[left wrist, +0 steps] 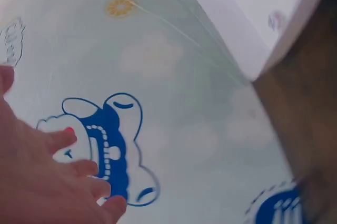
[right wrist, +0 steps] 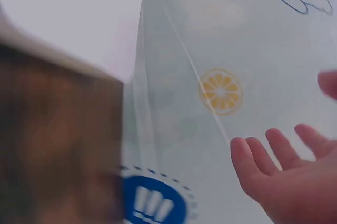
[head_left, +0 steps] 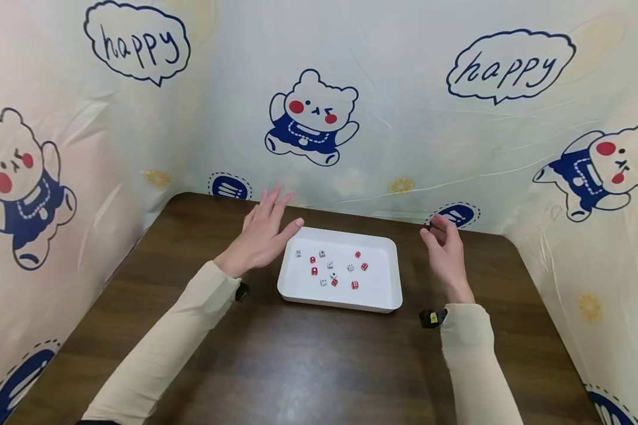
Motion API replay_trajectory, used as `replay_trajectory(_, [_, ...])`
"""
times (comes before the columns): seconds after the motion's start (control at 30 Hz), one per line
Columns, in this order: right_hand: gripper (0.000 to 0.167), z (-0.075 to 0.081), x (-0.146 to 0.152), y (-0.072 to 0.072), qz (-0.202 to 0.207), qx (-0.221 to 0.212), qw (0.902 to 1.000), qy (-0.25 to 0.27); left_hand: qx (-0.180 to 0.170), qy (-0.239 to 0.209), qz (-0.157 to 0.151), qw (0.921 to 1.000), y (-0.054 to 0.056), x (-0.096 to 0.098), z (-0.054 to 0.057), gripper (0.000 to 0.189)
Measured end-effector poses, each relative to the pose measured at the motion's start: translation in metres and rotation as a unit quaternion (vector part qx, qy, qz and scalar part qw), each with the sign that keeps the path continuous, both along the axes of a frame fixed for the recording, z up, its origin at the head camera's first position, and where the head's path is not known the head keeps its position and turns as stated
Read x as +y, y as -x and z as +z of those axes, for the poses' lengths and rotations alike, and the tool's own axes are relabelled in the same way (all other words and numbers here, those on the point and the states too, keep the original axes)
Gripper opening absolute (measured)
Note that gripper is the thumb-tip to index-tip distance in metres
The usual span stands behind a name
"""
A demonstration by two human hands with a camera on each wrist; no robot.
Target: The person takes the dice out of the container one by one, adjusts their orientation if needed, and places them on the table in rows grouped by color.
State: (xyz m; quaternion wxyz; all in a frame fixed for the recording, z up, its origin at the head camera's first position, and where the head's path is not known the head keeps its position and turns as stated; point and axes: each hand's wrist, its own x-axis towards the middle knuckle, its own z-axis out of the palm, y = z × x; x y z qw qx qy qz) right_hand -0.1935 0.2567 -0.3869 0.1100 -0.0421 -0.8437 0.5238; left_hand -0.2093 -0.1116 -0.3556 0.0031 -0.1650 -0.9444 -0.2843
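Note:
A shallow white tray lies on the dark wooden table, with several red and white dice scattered inside it. Among them are a red die near the front and a white die by the left wall. My left hand is beside the tray's left edge, fingers spread and straight, its thumb overlapping the back left corner in the head view. To the right of the tray, apart from it, my right hand is raised with loosely bent fingers and holds nothing. Both wrist views show the empty palms and a tray corner.
The brown table has rounded back corners. Close behind and at both sides hangs a pale curtain printed with bears, speech bubbles and orange slices. Dark straps with small devices sit at the wrists.

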Motion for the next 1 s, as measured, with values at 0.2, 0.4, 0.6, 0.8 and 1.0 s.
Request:
replay_trajectory(0.2, [0.046,-0.026,-0.009,-0.008,-0.075,-0.061,0.9794,0.177,-0.035,-0.139,0.043,0.9887,-0.007,-0.008,-0.018,0.056])
replay_trajectory(0.4, [0.044,-0.049,-0.014,-0.013,-0.094,-0.136,0.9530,0.254,-0.080,-0.225,0.099,0.9661,-0.009,-0.015,-0.039,0.039])
replay_trajectory(0.6, [0.049,-0.068,-0.020,-0.020,-0.058,-0.182,0.9638,0.186,-0.117,-0.211,0.102,0.9651,-0.009,-0.012,-0.062,0.035])
replay_trajectory(0.8, [0.052,-0.077,-0.027,-0.025,-0.008,-0.204,0.9772,0.057,-0.105,-0.142,0.086,0.9805,-0.010,-0.003,-0.076,0.032])
replay_trajectory(1.0, [0.048,-0.083,-0.030,-0.026,0.022,-0.192,0.9812,-0.003,-0.078,-0.104,0.060,0.9897,-0.007,0.008,-0.084,0.030])
